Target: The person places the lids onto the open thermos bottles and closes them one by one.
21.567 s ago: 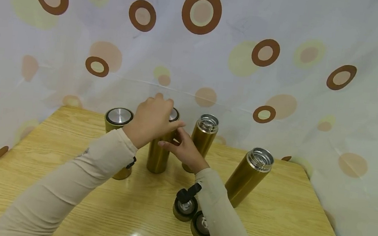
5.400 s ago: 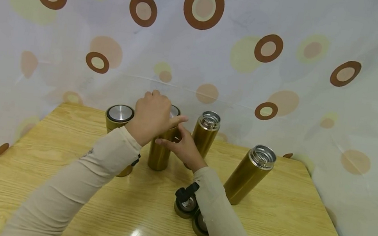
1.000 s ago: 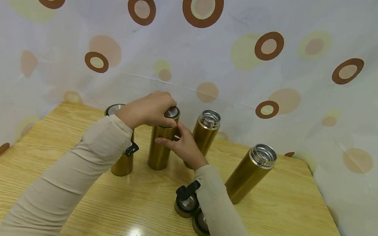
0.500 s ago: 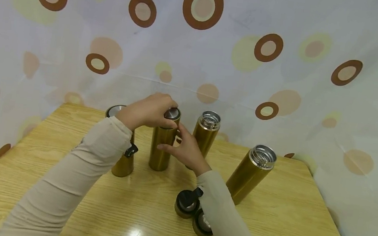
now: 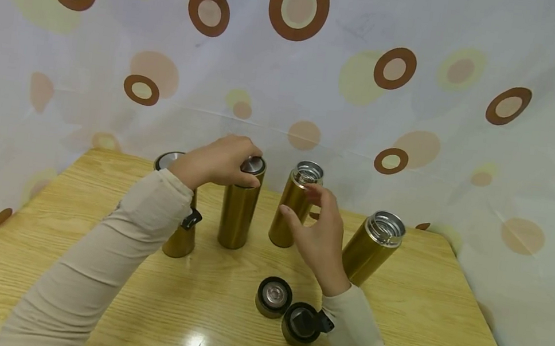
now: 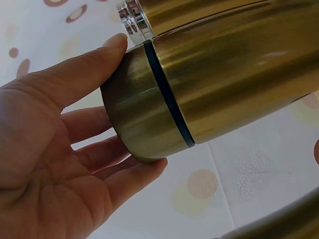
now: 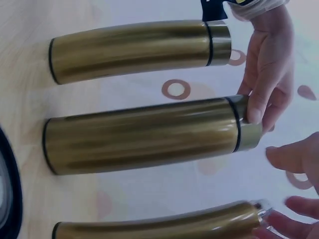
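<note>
My left hand grips the lid of a gold thermos flask that stands upright on the table. In the left wrist view, thumb and fingers lie around that lid, which meets the flask's body at a black ring. My right hand holds nothing; its thumb and fingers are spread in front of a lidless gold flask. Its fingertips overlap that flask's steel neck in the head view. Two round lids lie on the table, side by side, below my right hand.
Another lidless flask stands at the right, partly behind my right hand. A lidded flask is at the left, mostly covered by my left forearm. A patterned cloth hangs behind the wooden table.
My right hand has let go of the lidded flask's body and moved right to the lidless flask. My left hand stays on the lid, its wrist turned compared with several seconds ago.
</note>
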{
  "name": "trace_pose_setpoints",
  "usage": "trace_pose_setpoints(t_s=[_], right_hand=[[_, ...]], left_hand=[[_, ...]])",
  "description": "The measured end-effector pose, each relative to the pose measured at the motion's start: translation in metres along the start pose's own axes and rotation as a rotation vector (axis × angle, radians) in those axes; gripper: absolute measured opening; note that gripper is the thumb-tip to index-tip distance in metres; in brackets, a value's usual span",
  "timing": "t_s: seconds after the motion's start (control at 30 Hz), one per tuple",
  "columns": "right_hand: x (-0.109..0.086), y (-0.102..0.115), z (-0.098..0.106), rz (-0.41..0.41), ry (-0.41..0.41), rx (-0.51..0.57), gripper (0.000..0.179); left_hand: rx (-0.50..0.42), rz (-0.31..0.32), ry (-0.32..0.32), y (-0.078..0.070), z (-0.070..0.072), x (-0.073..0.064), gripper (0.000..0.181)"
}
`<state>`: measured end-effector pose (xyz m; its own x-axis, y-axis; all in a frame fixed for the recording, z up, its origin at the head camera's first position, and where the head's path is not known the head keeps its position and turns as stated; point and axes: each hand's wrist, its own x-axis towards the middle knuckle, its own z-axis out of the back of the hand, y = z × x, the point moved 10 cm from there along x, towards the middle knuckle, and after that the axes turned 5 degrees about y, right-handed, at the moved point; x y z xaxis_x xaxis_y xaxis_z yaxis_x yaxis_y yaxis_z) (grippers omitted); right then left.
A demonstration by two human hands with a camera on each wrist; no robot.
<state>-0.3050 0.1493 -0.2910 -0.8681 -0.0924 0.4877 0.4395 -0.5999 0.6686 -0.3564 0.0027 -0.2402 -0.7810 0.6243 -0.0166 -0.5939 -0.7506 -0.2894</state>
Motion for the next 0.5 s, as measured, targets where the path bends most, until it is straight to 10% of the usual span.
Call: trace_pose_setpoints(t_s=[0.17,0.5], right_hand=[[0.004,-0.028,-0.002,-0.076,-0.036,0.096,0.080],[0.028,-0.085,-0.028,-0.329,0.154,0.369,0.095]], left_hand=[[0.001,0.000,-0.005,0.000,0.000,-0.001,0.034],[0.006,-0.003,-0.009,0.000,0.000,0.000,0.041]])
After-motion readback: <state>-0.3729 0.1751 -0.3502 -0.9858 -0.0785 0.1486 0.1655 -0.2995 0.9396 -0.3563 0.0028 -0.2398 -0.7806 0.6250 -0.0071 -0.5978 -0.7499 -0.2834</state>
